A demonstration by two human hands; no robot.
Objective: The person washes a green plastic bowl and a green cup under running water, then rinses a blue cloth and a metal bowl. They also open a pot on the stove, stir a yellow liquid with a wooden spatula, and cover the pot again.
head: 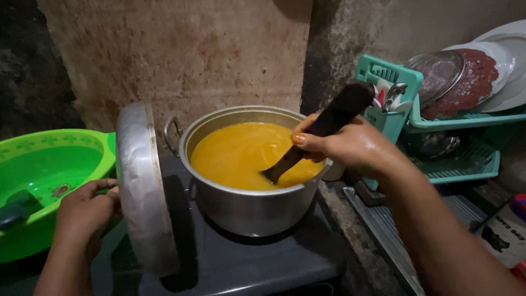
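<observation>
At the far left a bright green plastic basin (49, 164) sits tilted toward the camera, with a dark blue object lying at its near rim that is too dim and cropped to identify. Just to its right, the left hand (87, 211) is curled closed around the handle side of a round metal lid (143, 186), holding it upright on edge so its domed face turns toward the pot and its lower rim comes down near the dark stove top (246, 257). Next along, a large aluminium pot (246, 205) stands on that stove top, a loop handle showing on its left wall, and it is filled nearly to the brim with a smooth yellow-orange liquid (235, 153). Over the pot's right rim the right hand (342, 145) is wrapped firmly around the upper part of a dark wooden stirring paddle (318, 131), thumb across the front of the shaft; the paddle slants down to the left and its lower end is dipped into the liquid near the pot's middle. Behind the pot a stained brownish board (181, 55) leans against the wall. Farther right, a teal plastic dish rack (460, 164) holds cutlery in a side compartment, a metal sieve (438, 74), and white plates (509, 60) stacked upright at the far right edge.
</observation>
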